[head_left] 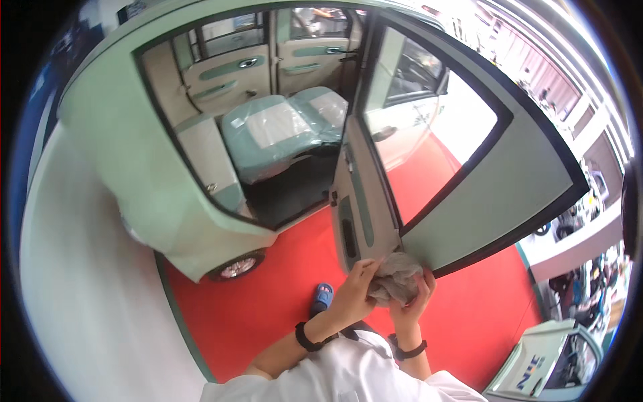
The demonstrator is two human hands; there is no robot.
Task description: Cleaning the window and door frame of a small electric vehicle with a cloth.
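A crumpled grey-beige cloth is bunched between both my hands, in front of the lower corner of an opened car door. My left hand pinches the cloth's left side. On the other side my right hand has its fingers curled round it. The door is pale green with a dark rubber edge, a large window and a beige inner panel at its left. Whether the cloth touches the door I cannot tell. A dark band circles each wrist.
The pale green car body stands at the left, with plastic-wrapped seats inside and a wheel below. Red flooring lies underfoot, where a blue sandal shows. Another small pale vehicle is at the lower right.
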